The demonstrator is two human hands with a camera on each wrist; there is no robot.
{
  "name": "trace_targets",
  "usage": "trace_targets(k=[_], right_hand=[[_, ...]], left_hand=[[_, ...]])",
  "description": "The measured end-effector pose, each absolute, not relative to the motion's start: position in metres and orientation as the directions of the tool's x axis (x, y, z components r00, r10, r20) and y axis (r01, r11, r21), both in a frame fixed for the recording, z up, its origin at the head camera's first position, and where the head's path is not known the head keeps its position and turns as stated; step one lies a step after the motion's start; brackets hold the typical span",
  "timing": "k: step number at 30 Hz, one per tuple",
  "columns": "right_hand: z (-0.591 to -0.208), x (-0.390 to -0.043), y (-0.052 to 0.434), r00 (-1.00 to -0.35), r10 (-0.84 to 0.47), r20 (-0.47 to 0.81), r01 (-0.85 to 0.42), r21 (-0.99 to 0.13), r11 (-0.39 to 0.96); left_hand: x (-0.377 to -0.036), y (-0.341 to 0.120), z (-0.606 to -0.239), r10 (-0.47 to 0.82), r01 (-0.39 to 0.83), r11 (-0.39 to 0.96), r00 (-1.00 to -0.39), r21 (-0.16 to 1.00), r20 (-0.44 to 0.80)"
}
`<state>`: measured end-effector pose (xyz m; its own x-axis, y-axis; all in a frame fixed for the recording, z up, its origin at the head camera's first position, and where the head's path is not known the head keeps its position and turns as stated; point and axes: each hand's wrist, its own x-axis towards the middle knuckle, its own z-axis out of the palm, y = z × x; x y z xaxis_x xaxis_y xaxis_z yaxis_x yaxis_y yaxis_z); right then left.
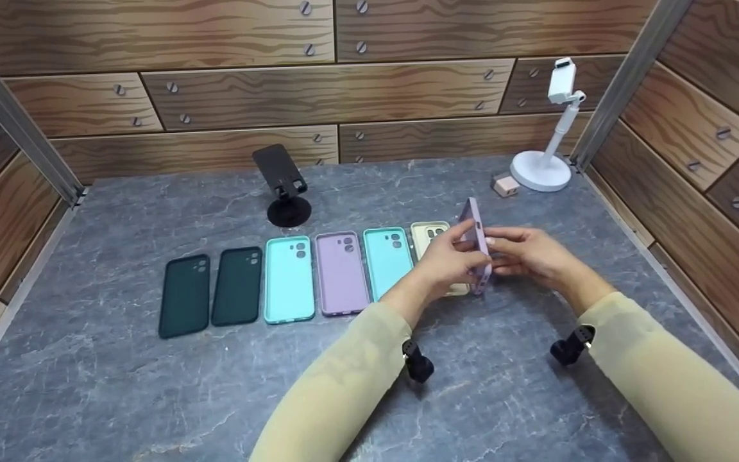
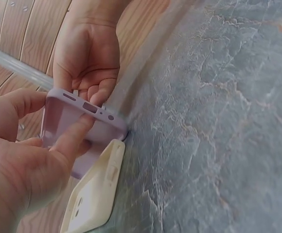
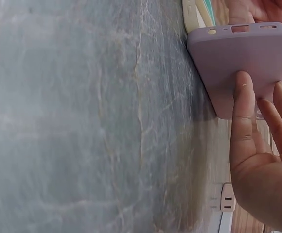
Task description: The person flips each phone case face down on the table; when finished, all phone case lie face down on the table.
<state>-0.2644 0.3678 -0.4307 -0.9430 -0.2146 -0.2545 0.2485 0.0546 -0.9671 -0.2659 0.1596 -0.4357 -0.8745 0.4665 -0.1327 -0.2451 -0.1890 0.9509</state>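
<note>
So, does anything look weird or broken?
Nothing looks spilled or broken. One purple case is up on its long side while the other cases lie flat, but the left hand is holding it.

This looks like a small, lab-style work booth rather than a home or a shop: wood-plank panels (image 1: 235, 96), with planks and screws (image 1: 362, 47) that seem printed on, enclose the back and both sides, and metal strips (image 1: 26, 125) run up the corners. A grey marbled bench (image 1: 151, 398) spans the space between, and black cameras (image 1: 418, 364) sit at the person's sleeves (image 1: 337, 378).
</note>
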Motion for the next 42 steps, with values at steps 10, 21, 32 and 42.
trace_targets(k=[10, 21, 32, 42], right_hand=[[-0.427, -0.267, 0.365, -0.939, -0.211, -0.272, 0.243, -0.957, 0.156], [-0.423, -0.268, 0.364, -0.929, -0.162, -0.332, 0.305, -0.937, 0.170], [-0.428, -0.272, 0.372, -0.949, -0.052, -0.311, 0.275, -0.897, 0.347], [-0.429, -0.272, 0.375, -0.969, -0.042, -0.243, 0.192, -0.851, 0.488]], left_hand=[[-0.268, 0.160, -0.438, 0.496, -0.282, -0.287, -0.861, 0.916, -0.110], [-0.266, 0.160, -0.441, 0.524, -0.288, -0.370, -0.850, 0.883, -0.057], [-0.265, 0.157, -0.446, 0.512, -0.238, -0.314, -0.858, 0.919, -0.047], [-0.267, 0.157, -0.450, 0.453, -0.140, -0.206, -0.891, 0.968, -0.033]])
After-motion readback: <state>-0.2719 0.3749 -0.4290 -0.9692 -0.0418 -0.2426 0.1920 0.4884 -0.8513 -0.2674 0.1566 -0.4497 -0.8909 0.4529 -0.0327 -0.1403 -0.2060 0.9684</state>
